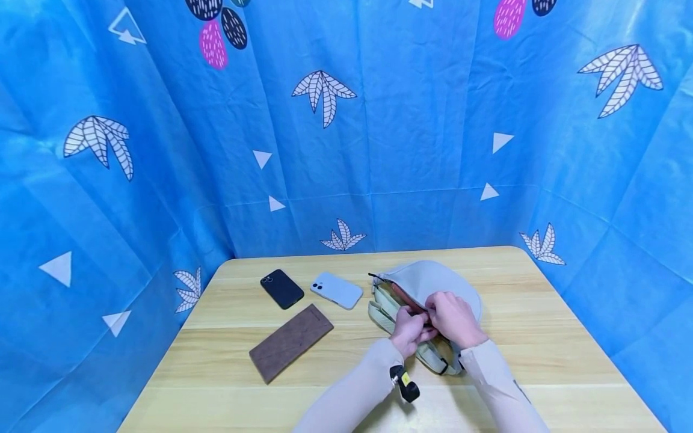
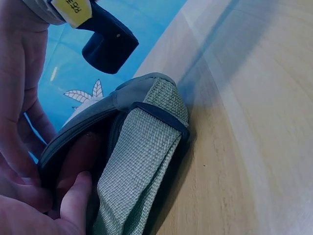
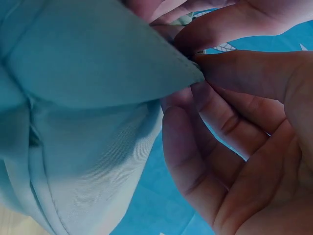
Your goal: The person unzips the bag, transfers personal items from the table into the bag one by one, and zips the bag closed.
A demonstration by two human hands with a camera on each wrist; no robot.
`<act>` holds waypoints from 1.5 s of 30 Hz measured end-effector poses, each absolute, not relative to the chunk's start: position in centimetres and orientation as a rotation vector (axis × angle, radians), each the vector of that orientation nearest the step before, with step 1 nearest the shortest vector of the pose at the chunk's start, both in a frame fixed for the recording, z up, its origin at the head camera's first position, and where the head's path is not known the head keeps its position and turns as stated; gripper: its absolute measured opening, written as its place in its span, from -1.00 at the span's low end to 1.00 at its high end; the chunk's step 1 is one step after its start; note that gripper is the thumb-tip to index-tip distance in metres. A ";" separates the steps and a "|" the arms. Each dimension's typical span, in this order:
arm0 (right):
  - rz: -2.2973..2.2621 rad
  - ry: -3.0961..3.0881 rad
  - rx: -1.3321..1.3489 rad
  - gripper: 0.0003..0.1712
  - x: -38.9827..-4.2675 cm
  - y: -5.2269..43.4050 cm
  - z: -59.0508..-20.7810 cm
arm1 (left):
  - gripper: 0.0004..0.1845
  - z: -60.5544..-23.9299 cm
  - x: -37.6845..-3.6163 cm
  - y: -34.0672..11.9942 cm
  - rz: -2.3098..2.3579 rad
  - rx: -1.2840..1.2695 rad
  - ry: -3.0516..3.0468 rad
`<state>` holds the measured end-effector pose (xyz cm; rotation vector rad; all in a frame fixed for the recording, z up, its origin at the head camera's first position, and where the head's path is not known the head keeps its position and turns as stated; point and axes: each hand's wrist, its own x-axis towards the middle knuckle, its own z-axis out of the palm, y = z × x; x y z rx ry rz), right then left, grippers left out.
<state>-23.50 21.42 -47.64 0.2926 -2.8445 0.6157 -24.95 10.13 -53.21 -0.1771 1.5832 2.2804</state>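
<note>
A light grey bag [image 1: 428, 276] with a green woven strap [image 2: 139, 166] lies on the table, its zipped mouth gaping. My right hand [image 1: 452, 316] pinches the edge of the bag's flap between thumb and fingers, plainest in the right wrist view. My left hand [image 1: 409, 329] is at the mouth, close beside the right. In the left wrist view, its finger reaches inside and touches a smooth reddish-brown thing [image 2: 78, 159], whose kind I cannot tell. The bag's edge and the right hand hide part of the left hand's grip.
Left of the bag lie a pale blue phone [image 1: 337, 290], a black phone [image 1: 282, 288] and a long brown wallet [image 1: 291, 343]. All rest flat on the wooden table [image 1: 216, 403]. A blue patterned curtain [image 1: 417, 150] surrounds the table's back and sides.
</note>
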 end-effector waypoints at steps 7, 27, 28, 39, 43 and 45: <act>0.616 -2.838 0.323 -0.66 -23.5 21.3 -47.7 | -0.51 -53.2 -24.8 10.3 2.270 -0.193 1.609; 0.706 -2.824 0.395 -0.59 -23.7 22.2 -47.8 | -0.25 -53.5 -25.0 9.4 2.119 -0.128 1.636; 0.706 -2.823 0.396 -0.59 -23.7 22.1 -47.8 | -0.28 -53.6 -24.9 9.4 2.120 -0.126 1.642; 0.713 -2.825 0.377 -0.67 -23.6 22.0 -47.4 | -0.69 -53.8 -24.6 10.0 2.096 -0.120 1.799; 0.726 -2.828 0.374 -0.68 -23.5 22.1 -47.4 | -0.79 -53.9 -24.7 10.2 2.073 -0.147 1.829; 0.730 -2.828 0.375 -0.67 -23.5 22.1 -47.4 | -0.85 -53.9 -24.6 10.3 2.052 -0.144 1.851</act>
